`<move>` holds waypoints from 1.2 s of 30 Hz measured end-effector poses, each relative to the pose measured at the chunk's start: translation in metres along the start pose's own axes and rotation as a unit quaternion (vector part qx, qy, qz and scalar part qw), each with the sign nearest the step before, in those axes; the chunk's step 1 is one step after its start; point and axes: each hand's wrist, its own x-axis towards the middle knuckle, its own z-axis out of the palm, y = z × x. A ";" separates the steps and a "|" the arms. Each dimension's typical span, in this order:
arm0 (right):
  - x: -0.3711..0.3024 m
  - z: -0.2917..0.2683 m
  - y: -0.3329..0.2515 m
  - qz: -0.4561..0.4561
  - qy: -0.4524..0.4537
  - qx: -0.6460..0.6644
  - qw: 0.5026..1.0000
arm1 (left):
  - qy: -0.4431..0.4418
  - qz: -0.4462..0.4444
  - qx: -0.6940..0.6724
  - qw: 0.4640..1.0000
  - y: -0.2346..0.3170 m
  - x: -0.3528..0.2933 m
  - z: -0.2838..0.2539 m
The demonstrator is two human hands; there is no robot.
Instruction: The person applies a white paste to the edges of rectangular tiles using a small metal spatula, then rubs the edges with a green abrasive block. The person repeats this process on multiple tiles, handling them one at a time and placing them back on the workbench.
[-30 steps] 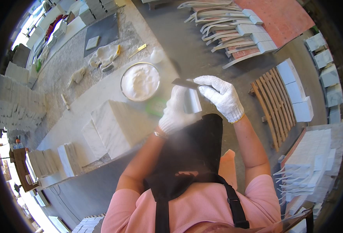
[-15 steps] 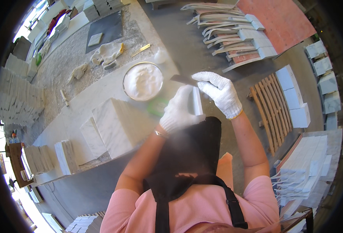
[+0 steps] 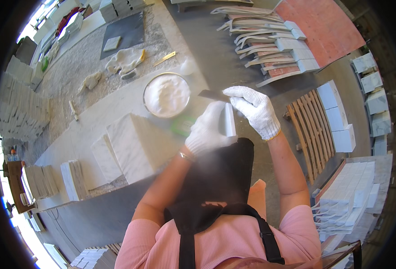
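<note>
My left hand (image 3: 204, 129), in a white knit glove, grips a white marble tile (image 3: 230, 120) that stands with a narrow edge turned up. In my gloved right hand (image 3: 256, 112), fingers and thumb pinch a thin, dark flat strip (image 3: 211, 94). The strip reaches left just past the tile's far end; whether it touches the tile I cannot tell. Beyond my left hand, a clear round bowl (image 3: 145, 99) holds a heap of white powder or paste (image 3: 166, 93). A green object (image 3: 181, 126) lies between bowl and glove, partly hidden.
Marble tiles (image 3: 133, 145) stand stacked on the bench left of my arm. Farther off lie loose gloves (image 3: 125, 62), a yellow cutter (image 3: 164, 58) and a dark mat (image 3: 130, 36). To the right are a wooden pallet (image 3: 309, 134) with white blocks and a red board (image 3: 321, 27).
The view has shifted slightly. Both hands keep nearly the same place and the same hold on the tile and the dark strip.
</note>
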 end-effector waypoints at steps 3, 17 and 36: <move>-0.003 0.001 0.001 0.003 0.010 -0.006 1.000 | 0.007 0.021 0.007 1.000 -0.002 0.001 0.002; -0.007 0.001 -0.002 0.012 0.021 0.005 1.000 | 0.009 0.025 -0.007 1.000 0.001 0.000 0.000; -0.002 0.009 0.009 -0.116 0.045 -0.057 0.991 | -0.007 0.020 0.003 1.000 0.003 -0.001 -0.004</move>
